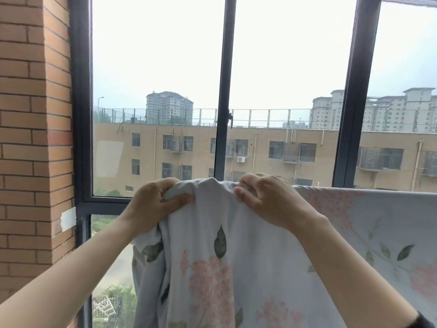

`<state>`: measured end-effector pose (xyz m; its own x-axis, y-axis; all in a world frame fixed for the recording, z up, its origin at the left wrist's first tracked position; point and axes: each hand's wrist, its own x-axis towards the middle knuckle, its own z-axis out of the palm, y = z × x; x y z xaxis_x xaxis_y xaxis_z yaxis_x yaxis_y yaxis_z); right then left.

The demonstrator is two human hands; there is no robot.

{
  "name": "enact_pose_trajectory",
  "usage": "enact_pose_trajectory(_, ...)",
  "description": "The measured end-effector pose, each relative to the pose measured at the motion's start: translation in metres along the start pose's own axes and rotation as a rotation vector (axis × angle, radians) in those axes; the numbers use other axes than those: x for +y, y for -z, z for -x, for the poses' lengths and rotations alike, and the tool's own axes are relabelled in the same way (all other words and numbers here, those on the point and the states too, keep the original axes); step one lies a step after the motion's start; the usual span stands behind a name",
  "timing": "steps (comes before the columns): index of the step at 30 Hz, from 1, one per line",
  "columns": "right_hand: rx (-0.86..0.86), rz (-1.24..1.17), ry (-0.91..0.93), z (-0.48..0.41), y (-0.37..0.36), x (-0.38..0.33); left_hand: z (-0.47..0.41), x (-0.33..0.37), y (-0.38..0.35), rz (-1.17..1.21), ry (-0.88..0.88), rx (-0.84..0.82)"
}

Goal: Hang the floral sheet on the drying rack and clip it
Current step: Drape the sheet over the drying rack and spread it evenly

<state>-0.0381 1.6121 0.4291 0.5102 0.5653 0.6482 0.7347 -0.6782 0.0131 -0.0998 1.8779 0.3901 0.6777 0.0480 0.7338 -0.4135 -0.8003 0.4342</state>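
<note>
Both hands were up at the bunched top edge of the floral sheet (248,268). The left hand (151,204) clenched a gathered fold, and the right hand (267,200) pinched the cloth just beside it. The sheet hung in front of the window frame (224,91), its right part stretched flat. A brick wall (33,129) stood left.
</note>
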Motion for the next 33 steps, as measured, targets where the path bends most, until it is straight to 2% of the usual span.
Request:
enact_pose_trajectory(5, 0.082, 0.070, 0.003, -0.008, -0.018, -0.012, 0.007, -0.005, 0.002, 0.060, 0.041, 0.026)
enact_pose_trajectory(14, 0.062, 0.112, -0.067, -0.016, -0.015, -0.016, 0.036, -0.034, 0.011, 0.049, 0.073, 0.078)
enact_pose_trajectory(21, 0.097, -0.101, -0.002, -0.016, -0.020, -0.041, 0.045, -0.029, 0.018, 0.131, 0.128, 0.188)
enact_pose_trajectory(25, 0.098, -0.069, -0.003, -0.018, -0.025, -0.046, 0.043, -0.015, 0.014, 0.121, 0.068, 0.219)
enact_pose_trajectory(33, 0.060, -0.066, -0.052, -0.015, -0.018, -0.039, 0.025, -0.003, 0.024, 0.229, 0.096, 0.355)
